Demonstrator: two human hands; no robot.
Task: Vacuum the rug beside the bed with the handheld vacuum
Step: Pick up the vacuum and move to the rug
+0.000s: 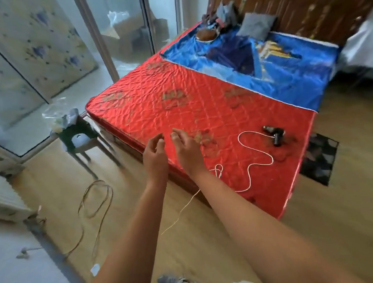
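Note:
A small black handheld vacuum (275,134) lies on the red quilted mattress (179,103) near its right edge. Its white cord (254,151) loops across the mattress and trails off the near edge to the floor. A dark patterned rug (320,159) shows on the floor to the right of the bed, partly hidden by the mattress. My left hand (155,157) and my right hand (187,151) are stretched out side by side over the mattress's near edge, fingers loosely curled, holding nothing. Both are well left of the vacuum.
A blue sheet (263,65) with a grey pillow (255,25) covers the bed's far end. A small stool (82,137) stands at the bed's left corner. A thin brown cable (96,201) lies looped on the wood floor. Glass doors stand at the left.

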